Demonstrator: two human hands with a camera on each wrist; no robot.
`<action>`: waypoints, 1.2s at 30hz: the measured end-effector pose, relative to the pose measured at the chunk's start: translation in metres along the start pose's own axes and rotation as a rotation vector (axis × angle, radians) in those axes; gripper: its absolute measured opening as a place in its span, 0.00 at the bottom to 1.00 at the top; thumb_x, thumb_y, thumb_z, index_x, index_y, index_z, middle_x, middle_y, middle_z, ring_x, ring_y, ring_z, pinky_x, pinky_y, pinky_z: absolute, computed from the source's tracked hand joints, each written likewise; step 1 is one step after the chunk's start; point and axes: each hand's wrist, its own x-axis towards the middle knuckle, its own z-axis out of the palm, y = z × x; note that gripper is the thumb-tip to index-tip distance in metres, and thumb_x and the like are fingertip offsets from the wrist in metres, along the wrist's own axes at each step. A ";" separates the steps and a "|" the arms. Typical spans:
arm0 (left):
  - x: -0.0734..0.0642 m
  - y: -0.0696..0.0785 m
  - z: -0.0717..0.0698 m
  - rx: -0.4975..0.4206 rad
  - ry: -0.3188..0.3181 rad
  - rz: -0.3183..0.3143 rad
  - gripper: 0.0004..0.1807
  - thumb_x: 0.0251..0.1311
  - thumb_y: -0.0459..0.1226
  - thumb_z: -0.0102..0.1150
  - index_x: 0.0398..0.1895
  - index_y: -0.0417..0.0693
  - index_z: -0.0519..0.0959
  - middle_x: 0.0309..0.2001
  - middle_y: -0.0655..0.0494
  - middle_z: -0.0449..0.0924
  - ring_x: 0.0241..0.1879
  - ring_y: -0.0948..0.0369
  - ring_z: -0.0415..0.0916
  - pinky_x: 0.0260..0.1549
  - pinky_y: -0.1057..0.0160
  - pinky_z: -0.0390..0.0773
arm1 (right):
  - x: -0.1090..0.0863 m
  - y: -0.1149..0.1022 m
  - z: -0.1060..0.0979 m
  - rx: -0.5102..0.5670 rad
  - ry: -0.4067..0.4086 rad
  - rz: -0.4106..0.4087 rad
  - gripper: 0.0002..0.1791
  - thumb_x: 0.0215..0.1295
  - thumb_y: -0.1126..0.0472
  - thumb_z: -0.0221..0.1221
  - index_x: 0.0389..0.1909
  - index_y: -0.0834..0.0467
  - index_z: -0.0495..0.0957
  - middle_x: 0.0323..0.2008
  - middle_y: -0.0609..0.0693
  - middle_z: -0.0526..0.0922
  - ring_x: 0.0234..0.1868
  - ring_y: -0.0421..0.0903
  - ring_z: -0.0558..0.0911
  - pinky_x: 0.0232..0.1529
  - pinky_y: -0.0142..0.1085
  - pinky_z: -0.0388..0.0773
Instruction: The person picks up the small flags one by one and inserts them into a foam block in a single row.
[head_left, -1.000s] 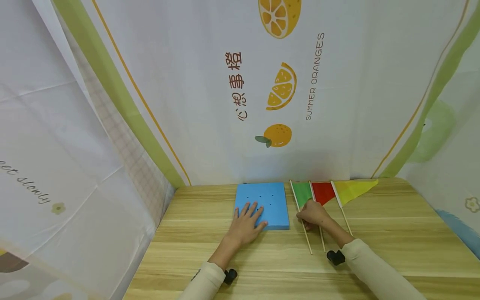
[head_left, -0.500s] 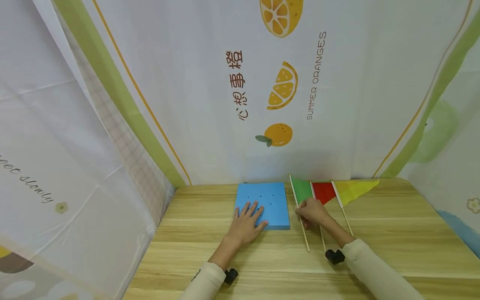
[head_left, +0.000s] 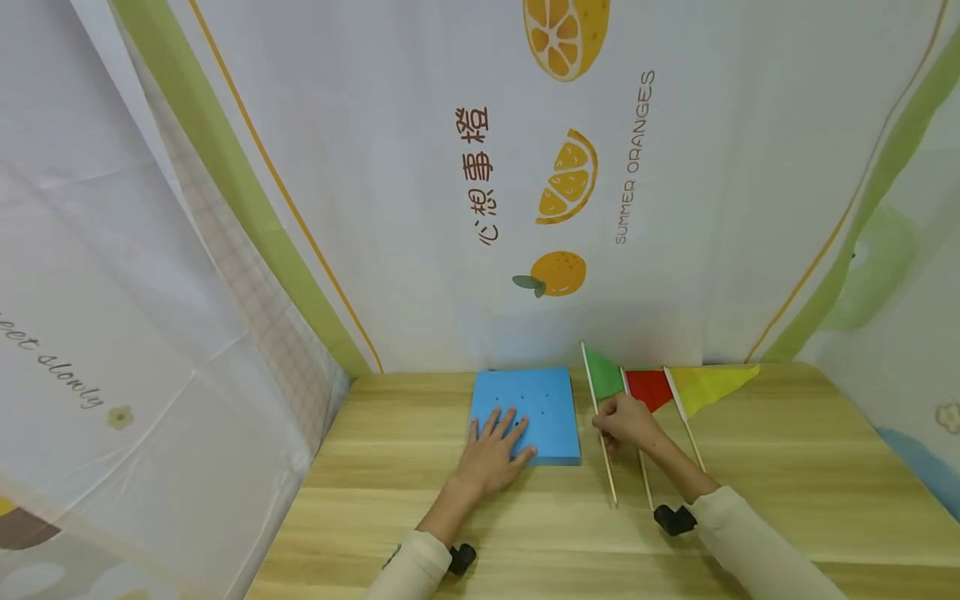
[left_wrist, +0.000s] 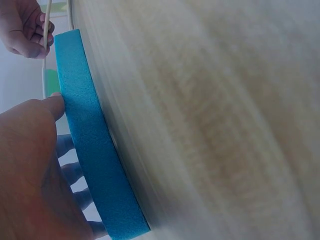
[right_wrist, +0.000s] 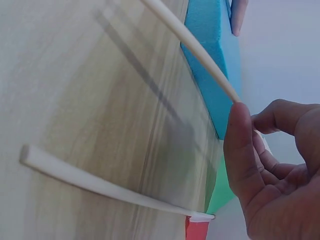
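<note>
"Blue block (head_left: 555,433) first, please: where does it lie in the head view?"

"It lies flat, close to the far edge of the wooden table (head_left: 360,500). The left hand (head_left: 490,457) rests on its near left corner, fingers spread. The right hand (head_left: 627,422), beyond its right edge, pinches the green flag (head_left: 603,379) by the stick."

"How much is done?"

"I judge that it is early. One flag is lifted, but none stands in the visible holes (head_left: 522,397). The red flag (head_left: 648,388) and the yellow flag (head_left: 708,387) lie near the far edge, the yellow one closer to the far right corner."

"And counted?"

"One block, three flags, one of each colour, and five holes that I can see; the hand may cover more."

"What does the left wrist view add?"

"The left thumb touches the block's near edge; the other fingers are apart from each other."

"And the right wrist view?"

"Thumb and fingertips pinch the green flag's stick. Its shadow falls apart from it, so it seems raised. The red flag's stick lies below."
</note>
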 end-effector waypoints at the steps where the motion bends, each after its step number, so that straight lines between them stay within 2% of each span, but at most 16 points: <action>1: -0.001 0.000 0.000 -0.003 0.001 0.001 0.36 0.71 0.64 0.36 0.77 0.62 0.56 0.79 0.54 0.50 0.78 0.47 0.46 0.72 0.34 0.49 | 0.000 0.000 0.000 0.003 0.002 0.003 0.15 0.62 0.64 0.56 0.16 0.63 0.75 0.12 0.52 0.77 0.16 0.50 0.82 0.23 0.41 0.83; 5: -0.001 0.001 -0.001 -0.009 0.011 0.006 0.35 0.71 0.62 0.38 0.77 0.60 0.57 0.78 0.53 0.51 0.77 0.46 0.47 0.71 0.34 0.50 | -0.001 -0.003 0.000 0.014 0.015 0.007 0.14 0.61 0.65 0.55 0.16 0.63 0.73 0.12 0.52 0.76 0.16 0.52 0.82 0.24 0.42 0.85; 9: -0.002 0.001 0.001 -0.006 0.009 0.010 0.35 0.71 0.62 0.37 0.77 0.61 0.57 0.78 0.53 0.50 0.77 0.46 0.47 0.72 0.34 0.49 | -0.002 -0.006 -0.001 0.021 0.019 0.004 0.13 0.62 0.66 0.54 0.17 0.63 0.73 0.13 0.52 0.76 0.16 0.49 0.81 0.26 0.42 0.85; 14: -0.001 0.000 0.003 0.000 0.004 0.008 0.35 0.71 0.63 0.36 0.77 0.63 0.55 0.79 0.54 0.49 0.78 0.47 0.46 0.72 0.34 0.49 | -0.002 -0.010 -0.002 0.046 0.032 -0.006 0.07 0.62 0.66 0.55 0.26 0.65 0.76 0.17 0.53 0.79 0.17 0.45 0.81 0.27 0.44 0.86; 18: 0.000 0.000 0.002 -0.008 0.001 0.004 0.35 0.71 0.63 0.36 0.77 0.62 0.56 0.79 0.54 0.49 0.78 0.47 0.45 0.72 0.34 0.48 | 0.000 -0.014 -0.004 0.066 0.028 -0.011 0.07 0.63 0.66 0.56 0.30 0.67 0.77 0.20 0.54 0.80 0.18 0.45 0.82 0.28 0.44 0.86; 25: 0.003 0.000 0.003 -0.011 -0.009 -0.006 0.36 0.71 0.64 0.33 0.78 0.63 0.54 0.79 0.56 0.47 0.79 0.49 0.43 0.73 0.36 0.47 | 0.000 -0.018 -0.008 0.073 0.025 -0.031 0.07 0.64 0.65 0.57 0.33 0.67 0.77 0.22 0.55 0.81 0.19 0.46 0.83 0.31 0.47 0.86; 36: 0.001 0.000 0.005 -0.013 -0.012 -0.004 0.36 0.71 0.64 0.34 0.78 0.63 0.54 0.79 0.56 0.47 0.79 0.49 0.44 0.73 0.36 0.47 | 0.002 -0.027 -0.010 0.070 0.066 -0.055 0.07 0.64 0.64 0.57 0.33 0.66 0.77 0.22 0.56 0.82 0.20 0.46 0.83 0.29 0.42 0.86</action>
